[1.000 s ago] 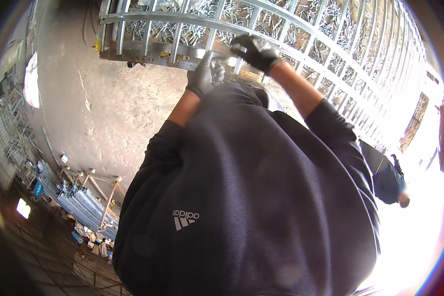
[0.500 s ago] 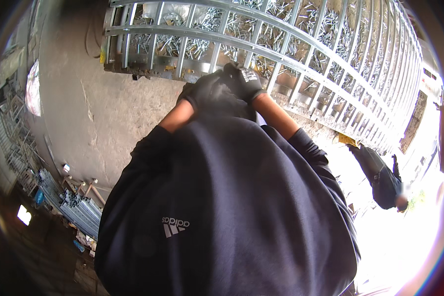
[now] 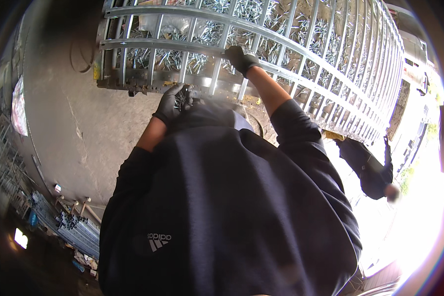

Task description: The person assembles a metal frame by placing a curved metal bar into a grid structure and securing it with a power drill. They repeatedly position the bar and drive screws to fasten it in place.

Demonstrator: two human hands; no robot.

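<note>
Both hands wear dark work gloves. My left hand (image 3: 169, 103) is closed around a bunch of slim metal fasteners (image 3: 184, 98), just in front of the table's near edge. Farther forward and to the right, my right hand (image 3: 242, 61) is curled at a long galvanized rail (image 3: 197, 48) of a metal frame. Its fingertips meet the rail near a cross slat; whether a small piece is pinched there is hidden. Many similar loose fasteners (image 3: 168, 60) lie scattered on the work table (image 3: 202, 81) beneath the frame's rails and slats.
Off to the right stands another person (image 3: 367, 165) in dark clothes, beside the table. Bundled metal profiles (image 3: 79, 232) lie at lower left, near a metal rack (image 3: 7, 158). A cable (image 3: 81, 56) lies on the concrete floor (image 3: 103, 128).
My hands, together near the table edge before, have parted. The right has moved forward onto the rail; the left has drawn back slightly left, and its fasteners now show.
</note>
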